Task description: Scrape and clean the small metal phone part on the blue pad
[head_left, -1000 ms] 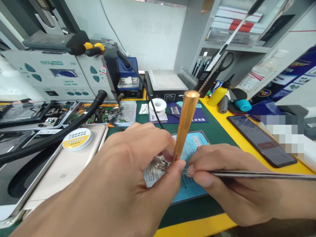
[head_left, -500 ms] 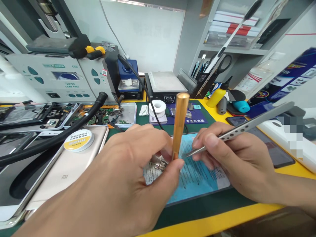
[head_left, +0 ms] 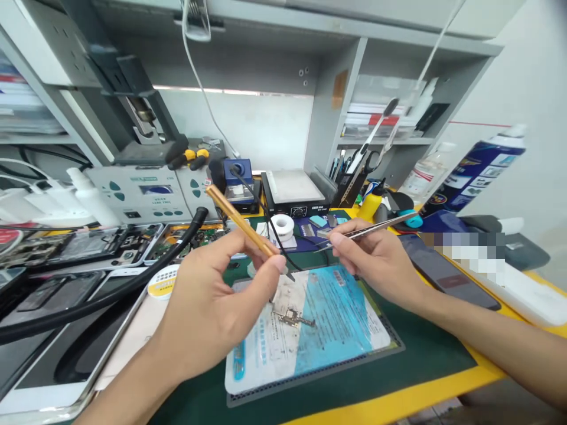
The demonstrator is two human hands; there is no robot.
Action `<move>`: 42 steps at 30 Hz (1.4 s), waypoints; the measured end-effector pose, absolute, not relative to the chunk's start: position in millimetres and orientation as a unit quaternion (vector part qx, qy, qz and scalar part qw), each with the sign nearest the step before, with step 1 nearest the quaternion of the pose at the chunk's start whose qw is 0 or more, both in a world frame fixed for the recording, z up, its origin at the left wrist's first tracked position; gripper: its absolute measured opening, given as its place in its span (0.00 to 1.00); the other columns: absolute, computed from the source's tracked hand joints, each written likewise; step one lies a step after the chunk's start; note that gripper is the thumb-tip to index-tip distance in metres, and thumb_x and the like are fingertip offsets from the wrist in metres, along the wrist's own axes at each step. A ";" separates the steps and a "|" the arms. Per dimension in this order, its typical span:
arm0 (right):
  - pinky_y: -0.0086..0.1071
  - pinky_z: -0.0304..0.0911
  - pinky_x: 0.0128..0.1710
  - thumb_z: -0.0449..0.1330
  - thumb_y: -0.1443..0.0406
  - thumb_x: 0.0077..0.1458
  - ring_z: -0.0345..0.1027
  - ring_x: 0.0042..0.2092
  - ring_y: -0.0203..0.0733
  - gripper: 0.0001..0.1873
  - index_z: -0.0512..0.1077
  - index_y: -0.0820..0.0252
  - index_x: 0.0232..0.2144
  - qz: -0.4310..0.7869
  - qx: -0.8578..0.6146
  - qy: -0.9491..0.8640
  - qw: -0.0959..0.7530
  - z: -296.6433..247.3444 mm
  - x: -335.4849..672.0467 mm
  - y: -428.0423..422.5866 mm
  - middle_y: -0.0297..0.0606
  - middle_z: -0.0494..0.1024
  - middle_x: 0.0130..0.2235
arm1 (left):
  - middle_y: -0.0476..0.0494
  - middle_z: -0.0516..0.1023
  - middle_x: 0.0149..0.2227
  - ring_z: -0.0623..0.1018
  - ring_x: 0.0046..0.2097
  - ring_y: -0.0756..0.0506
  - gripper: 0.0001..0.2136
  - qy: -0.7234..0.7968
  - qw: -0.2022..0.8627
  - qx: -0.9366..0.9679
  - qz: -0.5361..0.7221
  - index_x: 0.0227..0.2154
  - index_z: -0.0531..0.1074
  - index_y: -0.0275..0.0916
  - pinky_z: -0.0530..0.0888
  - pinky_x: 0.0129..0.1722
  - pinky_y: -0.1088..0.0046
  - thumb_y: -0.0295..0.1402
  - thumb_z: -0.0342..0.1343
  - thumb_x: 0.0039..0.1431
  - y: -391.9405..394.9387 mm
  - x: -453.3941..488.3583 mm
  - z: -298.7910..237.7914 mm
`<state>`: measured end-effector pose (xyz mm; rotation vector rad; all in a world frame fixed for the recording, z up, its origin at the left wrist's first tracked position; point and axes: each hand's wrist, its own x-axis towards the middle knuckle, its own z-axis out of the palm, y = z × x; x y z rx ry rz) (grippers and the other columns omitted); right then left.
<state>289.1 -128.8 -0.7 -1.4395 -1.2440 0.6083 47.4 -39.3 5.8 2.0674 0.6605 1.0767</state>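
Currently, note small circuit board (head_left: 290, 317) at lower centre of frame on blue-and-white pad (head_left: 349, 321), with long axis roughly left-to-right; just right of left hand (head_left: 225, 295) (nearer), gripping golden tool (head_left: 239, 219); below-left of right hand (head_left: 376, 260), gripping tweezers (head_left: 390, 224).

I have the bare left forearm (head_left: 133, 375) angled up from the bottom edge, the left hand (head_left: 221, 301) closed in a pinch, thumb extended toward the fingertips. Well apart from it, I hold the right hand (head_left: 374, 257) pinched too, its bare forearm (head_left: 491, 348) slanting in from the right edge.
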 end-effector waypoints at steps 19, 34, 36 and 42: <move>0.35 0.64 0.28 0.69 0.55 0.60 0.74 0.28 0.43 0.16 0.84 0.62 0.39 0.189 -0.672 -0.604 0.385 2.9 327.2 -109.5 0.43 0.86 0.32 | 0.45 0.85 0.35 0.82 0.36 0.43 0.12 0.285 0.368 0.783 0.413 0.36 0.79 0.41 0.78 0.35 0.67 0.44 0.60 0.66 -26.7 56.0 4.9; 0.32 0.66 0.34 0.71 0.58 0.61 0.69 0.32 0.38 0.12 0.83 0.60 0.43 0.092 -0.514 -0.740 0.424 5.2 267.4 -144.4 0.33 0.75 0.31 | 0.48 0.83 0.33 0.80 0.35 0.47 0.11 0.204 0.280 0.854 0.388 0.31 0.76 0.40 0.73 0.36 0.70 0.37 0.58 0.70 -50.6 63.1 18.8; 0.30 0.62 0.31 0.68 0.61 0.63 0.64 0.30 0.36 0.09 0.80 0.60 0.35 0.107 -0.508 -0.735 0.436 2.4 261.3 -147.1 0.31 0.72 0.28 | 0.50 0.81 0.30 0.78 0.33 0.48 0.11 0.186 0.281 0.862 0.378 0.29 0.75 0.40 0.72 0.36 0.71 0.35 0.60 0.69 -57.2 69.5 21.9; 0.29 0.59 0.27 0.68 0.57 0.64 0.62 0.29 0.35 0.16 0.74 0.60 0.29 0.275 -0.530 -0.668 0.444 8.4 254.7 -157.9 0.30 0.69 0.26 | 0.53 0.80 0.31 0.77 0.35 0.50 0.07 0.142 0.295 0.888 0.322 0.32 0.77 0.41 0.71 0.38 0.72 0.34 0.62 0.68 -67.8 71.1 33.3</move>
